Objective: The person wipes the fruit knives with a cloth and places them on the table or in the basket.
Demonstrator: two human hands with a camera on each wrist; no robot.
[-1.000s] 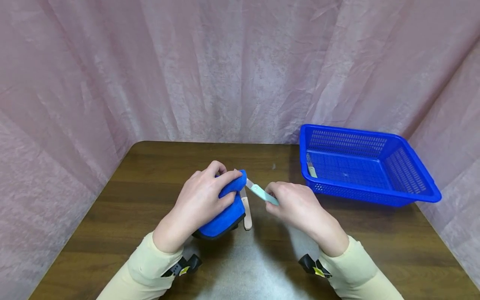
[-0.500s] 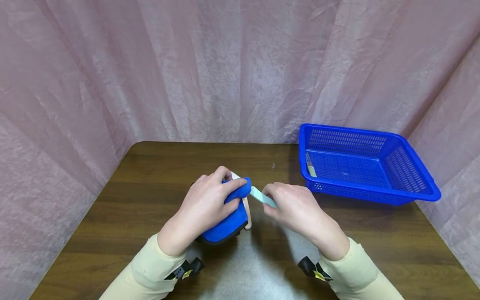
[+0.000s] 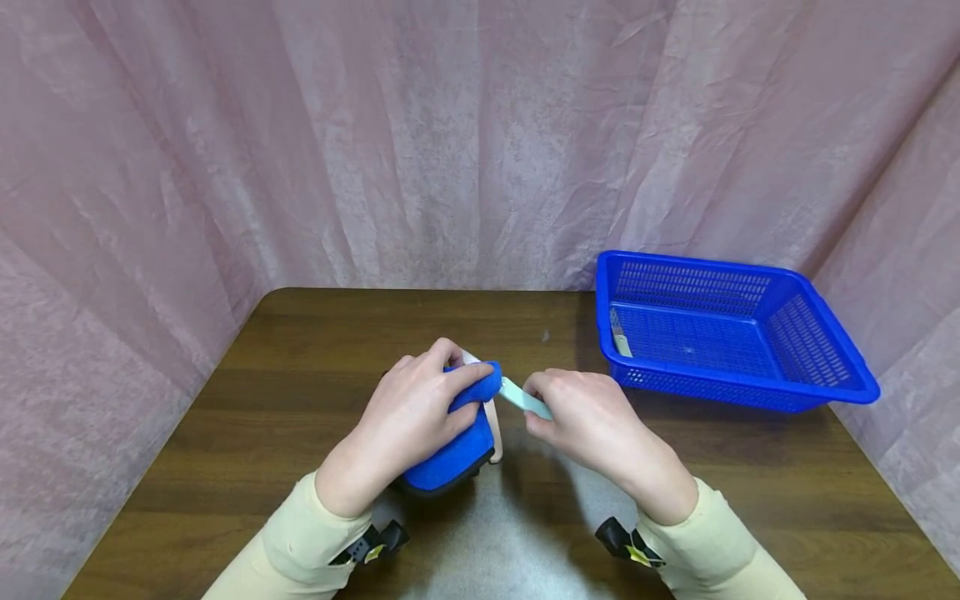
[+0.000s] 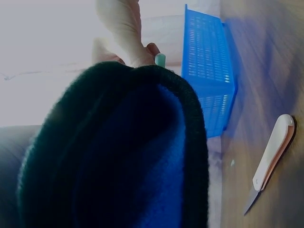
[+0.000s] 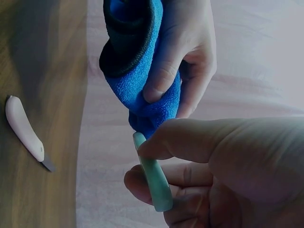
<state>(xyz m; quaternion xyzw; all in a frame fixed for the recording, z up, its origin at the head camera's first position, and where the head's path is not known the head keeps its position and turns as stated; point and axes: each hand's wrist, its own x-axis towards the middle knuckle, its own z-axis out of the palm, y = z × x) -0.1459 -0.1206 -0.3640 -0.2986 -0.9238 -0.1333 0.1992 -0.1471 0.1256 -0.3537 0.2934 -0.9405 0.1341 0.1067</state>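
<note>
Well, the fingers of my right hand clamp the green handle above the desk, while those of my left hand pinch the blue cloth around, I judge, its blade. If that fold slipped, I could get nicked. Below lies a pale-handled knife; far right, the blue basket.

I am finding no readable text, brand, number or sign in any view; the yellow patches on my wrist devices are appearing too small to read.
</note>
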